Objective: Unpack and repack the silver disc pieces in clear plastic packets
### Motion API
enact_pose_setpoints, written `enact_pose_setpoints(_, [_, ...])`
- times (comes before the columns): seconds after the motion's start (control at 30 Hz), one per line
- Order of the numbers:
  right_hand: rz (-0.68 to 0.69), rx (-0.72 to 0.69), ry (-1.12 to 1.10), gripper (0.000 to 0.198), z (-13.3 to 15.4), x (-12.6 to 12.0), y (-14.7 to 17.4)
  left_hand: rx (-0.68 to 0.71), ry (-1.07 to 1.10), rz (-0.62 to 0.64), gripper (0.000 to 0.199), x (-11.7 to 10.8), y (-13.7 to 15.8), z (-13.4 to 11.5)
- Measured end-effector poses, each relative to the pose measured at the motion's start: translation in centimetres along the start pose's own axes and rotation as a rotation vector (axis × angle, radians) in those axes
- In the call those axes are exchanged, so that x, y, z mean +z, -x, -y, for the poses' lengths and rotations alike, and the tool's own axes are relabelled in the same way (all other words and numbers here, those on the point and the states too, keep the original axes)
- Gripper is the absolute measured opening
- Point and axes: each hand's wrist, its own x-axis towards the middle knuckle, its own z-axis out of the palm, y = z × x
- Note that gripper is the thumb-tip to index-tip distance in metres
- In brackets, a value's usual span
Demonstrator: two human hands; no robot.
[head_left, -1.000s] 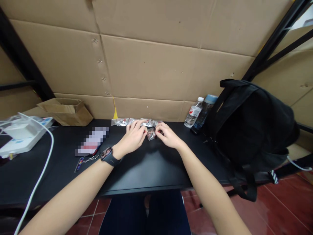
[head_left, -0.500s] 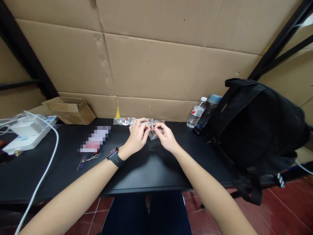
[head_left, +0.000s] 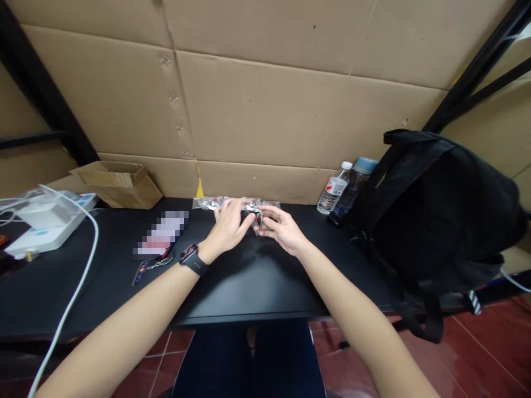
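Several small clear plastic packets (head_left: pixel 206 203) with shiny contents and red specks lie in a row along the back of the black desk. My left hand (head_left: pixel 229 225) is open over the row, its fingers reaching forward and its thumb spread to the right. A dark watch (head_left: pixel 193 258) is on that wrist. My right hand (head_left: pixel 285 229) has curved fingers and thumb around one clear plastic packet (head_left: pixel 256 220) at the front of the row, apparently gripping its right edge. The contents of this packet are too small to make out.
A brown paper bag (head_left: pixel 116 185), a blurred-out flat item (head_left: pixel 161 235) with a keychain (head_left: pixel 143 271), and a white power strip (head_left: pixel 50 232) with cables are on the left. A water bottle (head_left: pixel 334 189), a blue-lidded bottle (head_left: pixel 352 185) and a black backpack (head_left: pixel 448 221) stand right. Cardboard (head_left: pixel 265 121) walls the back.
My left hand has let go of the packet, straightened its fingers and drawn slightly left. My right hand's fingers have spread a little from their pinch, staying by the packet.
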Motion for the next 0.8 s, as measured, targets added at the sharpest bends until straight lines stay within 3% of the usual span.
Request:
enact_pose_setpoints(0.27, [-0.273, 0.077, -0.037, 0.038, 1.2, -2.3, -0.6, 0.090, -0.089, 0.327, 0.037, 0.7, 0.1, 3.2])
enact_pose_setpoints(0.37, [-0.305, 0.076, -0.018, 0.036, 1.5, -3.2, -0.7, 0.161, -0.098, 0.317, 0.036, 0.8, 0.2, 2.7])
enact_pose_setpoints(0.53, [-0.293, 0.047, 0.030, 0.041, 1.3, -3.5, -0.6, 0.184, -0.132, 0.183, 0.041, 1.1, 0.4, 1.2])
enact_pose_setpoints(0.8, [-0.280, 0.078, 0.108, 0.045, 0.6, -2.9, -0.6, 0.168, -0.166, 0.369, 0.040, 1.5, 0.2, 3.3])
